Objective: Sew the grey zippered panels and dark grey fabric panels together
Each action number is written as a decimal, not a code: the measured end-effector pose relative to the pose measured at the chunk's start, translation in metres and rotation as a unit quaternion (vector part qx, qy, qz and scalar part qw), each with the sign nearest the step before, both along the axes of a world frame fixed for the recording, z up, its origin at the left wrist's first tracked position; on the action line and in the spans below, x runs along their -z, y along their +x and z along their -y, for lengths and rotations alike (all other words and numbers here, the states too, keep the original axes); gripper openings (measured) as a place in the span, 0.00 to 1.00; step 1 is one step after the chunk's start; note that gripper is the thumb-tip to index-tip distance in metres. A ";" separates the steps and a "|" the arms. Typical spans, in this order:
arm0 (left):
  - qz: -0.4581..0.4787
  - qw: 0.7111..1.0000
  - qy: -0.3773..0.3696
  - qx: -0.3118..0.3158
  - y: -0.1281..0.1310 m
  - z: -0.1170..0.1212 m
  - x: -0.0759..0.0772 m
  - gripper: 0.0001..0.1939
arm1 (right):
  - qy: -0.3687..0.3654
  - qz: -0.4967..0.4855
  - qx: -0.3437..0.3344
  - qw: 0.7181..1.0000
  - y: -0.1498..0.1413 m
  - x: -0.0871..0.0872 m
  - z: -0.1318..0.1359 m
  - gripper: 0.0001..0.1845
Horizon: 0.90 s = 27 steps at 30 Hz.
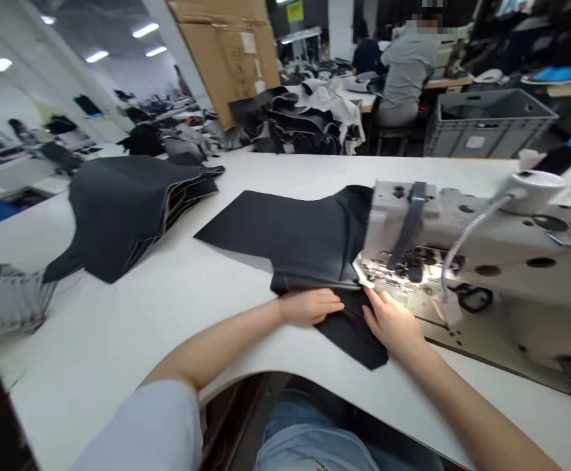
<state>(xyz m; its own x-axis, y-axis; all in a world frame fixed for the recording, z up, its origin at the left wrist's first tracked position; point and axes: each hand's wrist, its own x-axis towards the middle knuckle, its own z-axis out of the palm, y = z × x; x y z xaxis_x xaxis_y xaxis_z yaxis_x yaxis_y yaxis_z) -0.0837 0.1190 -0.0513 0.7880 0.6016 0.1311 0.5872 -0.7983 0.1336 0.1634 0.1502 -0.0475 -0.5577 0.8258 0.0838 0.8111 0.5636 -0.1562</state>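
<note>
A black leather-like panel (285, 242) lies on the white table, its far end running under the arm of a grey industrial sewing machine (462, 229). My left hand (309, 307) rests flat on the panel's near part. My right hand (390, 320) holds down the same panel close to the brightly lit needle area, which is partly hidden by the machine's head. Below both hands, a pointed flap of the black panel (356, 340) extends toward the table's front edge.
A stack of black panels (128, 209) lies on the white table (118, 327) to the left, beside a grey fabric bundle (5, 301). Black-handled scissors (471, 297) lie right of the needle. A gooseneck lamp (466, 229) arches over the machine. A co-worker (407, 72) sits beyond.
</note>
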 end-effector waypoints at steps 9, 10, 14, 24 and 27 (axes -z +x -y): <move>-0.066 0.995 -0.016 -0.074 0.054 0.030 -0.039 0.23 | -0.141 -0.071 0.038 0.987 -0.002 0.001 -0.031 0.24; -0.060 0.993 -0.036 -0.097 0.060 0.032 -0.038 0.18 | -0.146 -0.076 0.036 0.986 0.001 0.003 -0.036 0.23; 0.252 0.917 -0.199 -0.234 0.059 0.017 -0.026 0.08 | -0.140 -0.064 0.023 0.988 0.009 0.003 -0.045 0.20; 0.530 0.744 -0.297 -0.278 0.057 0.020 -0.015 0.29 | -0.116 -0.057 0.080 0.988 -0.003 -0.009 -0.035 0.18; 0.521 0.752 -0.295 -0.275 0.058 0.020 -0.015 0.31 | -0.111 -0.045 0.092 0.989 -0.005 -0.012 -0.032 0.18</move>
